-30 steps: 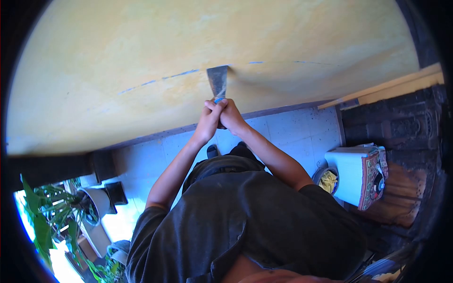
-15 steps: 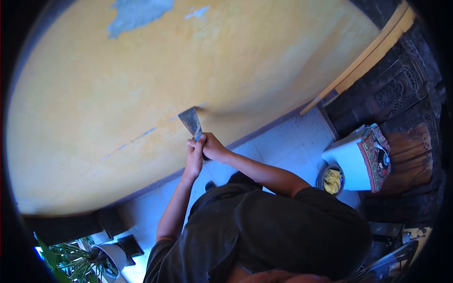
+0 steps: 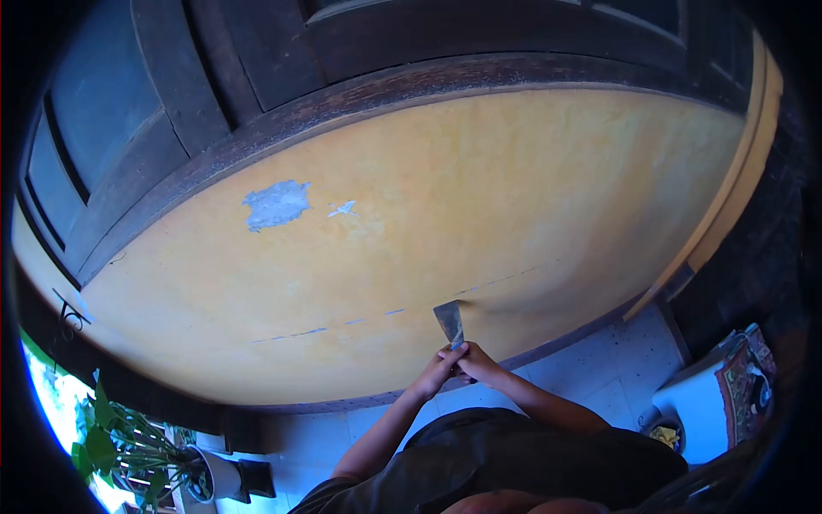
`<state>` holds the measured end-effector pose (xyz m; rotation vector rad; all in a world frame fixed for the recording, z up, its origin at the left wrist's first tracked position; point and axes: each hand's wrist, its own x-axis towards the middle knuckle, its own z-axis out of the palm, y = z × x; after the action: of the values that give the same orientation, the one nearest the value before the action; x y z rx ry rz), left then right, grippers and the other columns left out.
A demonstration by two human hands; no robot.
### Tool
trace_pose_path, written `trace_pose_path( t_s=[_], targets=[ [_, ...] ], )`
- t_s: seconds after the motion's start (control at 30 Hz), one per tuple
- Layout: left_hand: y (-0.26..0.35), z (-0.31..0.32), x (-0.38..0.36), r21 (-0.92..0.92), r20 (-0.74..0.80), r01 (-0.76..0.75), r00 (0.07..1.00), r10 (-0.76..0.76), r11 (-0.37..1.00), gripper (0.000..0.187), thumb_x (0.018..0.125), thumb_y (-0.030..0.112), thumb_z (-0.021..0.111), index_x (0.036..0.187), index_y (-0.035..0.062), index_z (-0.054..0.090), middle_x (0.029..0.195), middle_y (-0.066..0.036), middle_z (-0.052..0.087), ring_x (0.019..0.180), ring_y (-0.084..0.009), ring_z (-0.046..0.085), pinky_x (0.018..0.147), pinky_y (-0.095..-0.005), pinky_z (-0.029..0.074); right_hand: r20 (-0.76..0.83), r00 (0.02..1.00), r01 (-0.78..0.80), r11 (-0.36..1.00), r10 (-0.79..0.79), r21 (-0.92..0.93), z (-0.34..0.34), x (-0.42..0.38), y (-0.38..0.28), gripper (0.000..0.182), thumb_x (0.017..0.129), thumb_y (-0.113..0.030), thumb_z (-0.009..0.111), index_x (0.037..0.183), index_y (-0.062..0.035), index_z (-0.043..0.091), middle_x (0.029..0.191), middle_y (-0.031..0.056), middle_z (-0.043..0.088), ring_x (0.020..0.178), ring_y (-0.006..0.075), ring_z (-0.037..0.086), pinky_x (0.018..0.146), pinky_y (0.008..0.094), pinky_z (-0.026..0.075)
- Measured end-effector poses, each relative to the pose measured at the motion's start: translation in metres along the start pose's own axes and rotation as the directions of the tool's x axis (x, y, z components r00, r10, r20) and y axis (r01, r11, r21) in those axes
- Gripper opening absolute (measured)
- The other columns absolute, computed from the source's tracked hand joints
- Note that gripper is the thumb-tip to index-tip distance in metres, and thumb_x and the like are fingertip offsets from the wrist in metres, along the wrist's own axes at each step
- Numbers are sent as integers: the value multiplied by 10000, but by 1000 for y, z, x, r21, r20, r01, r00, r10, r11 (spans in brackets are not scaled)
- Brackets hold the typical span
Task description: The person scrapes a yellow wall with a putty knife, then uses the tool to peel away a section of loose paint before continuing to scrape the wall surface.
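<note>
Both hands are closed together around the handle of a putty knife [image 3: 449,322], its wide metal blade pointing up toward the yellow wall [image 3: 411,180]. My left hand [image 3: 438,368] wraps the handle from the left, fingers overlapping those of my right hand [image 3: 479,363]. Most of the handle is hidden under the fingers. The blade's top edge overlaps a thin, broken grey crack line [image 3: 317,331] running across the lower wall. Higher up, a large patch of bare grey plaster [image 3: 278,205] and a smaller pale chip [image 3: 343,208] break the paint.
Dark wooden window framing [image 3: 411,75] runs above the wall. At lower left stands a potted plant [image 3: 218,475]. To the lower right, a white box-like stand [image 3: 698,420] with a patterned cloth is beside a bucket [image 3: 665,433] holding something yellow. Pale floor tiles [image 3: 574,364] lie below.
My view has tilted up, bringing the window framing into sight. The hands and putty knife appear lower and farther right in view, with the same two-handed grip.
</note>
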<state>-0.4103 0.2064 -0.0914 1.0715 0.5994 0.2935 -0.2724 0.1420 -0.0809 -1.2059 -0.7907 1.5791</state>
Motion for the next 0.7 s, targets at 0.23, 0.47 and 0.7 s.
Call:
trace_pose_path(
  t_s=[0.23,0.47,0.7],
  targets=[
    [19,33,8,171,-60,-190,977,203,967,521,1030,404,620,1336,-18,624,1078,-103,720,1041,-175,664,961,-348,524,160,979,113,991,-122,66,-43,-20,-7,97,1040,-138,552,1036,-52,596,686,6,533,513,75,473,457,255,379],
    [15,51,10,336,-170,-225,941,294,915,439,1037,385,622,1184,-17,719,1052,-94,736,1034,-148,646,935,-346,525,224,972,-34,983,74,-180,-76,-38,2,260,994,-256,666,884,-25,619,642,44,596,507,148,582,443,302,446],
    [-31,66,31,-13,-205,-293,937,284,956,381,1118,382,403,975,43,502,848,-105,664,1017,-257,690,942,-389,527,129,972,-215,960,194,179,-57,-33,37,214,1031,-194,560,878,-139,422,566,-53,386,396,76,360,377,277,247]
  ],
)
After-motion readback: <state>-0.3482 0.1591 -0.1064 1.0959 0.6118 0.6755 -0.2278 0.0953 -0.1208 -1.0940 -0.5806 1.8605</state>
